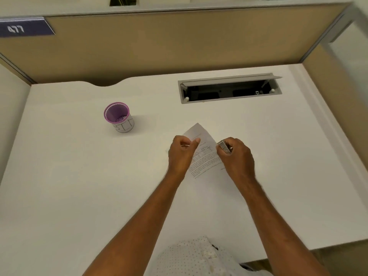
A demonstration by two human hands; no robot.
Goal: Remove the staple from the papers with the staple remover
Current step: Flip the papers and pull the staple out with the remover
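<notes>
Printed white papers (205, 154) lie at an angle on the white desk (69, 176), one corner pointing away from me. My left hand (182, 154) pinches their left edge near the top, thumb over the sheet. My right hand (237, 156) is closed around a metallic staple remover (224, 146), whose silver end pokes out by the papers' right edge. I cannot make out the staple; the image is blurred there.
A purple mesh cup (118, 117) with a white label stands to the left, further back. An open grey cable tray (229, 88) is cut into the desk at the back right. Tan partition walls (159, 46) enclose the desk.
</notes>
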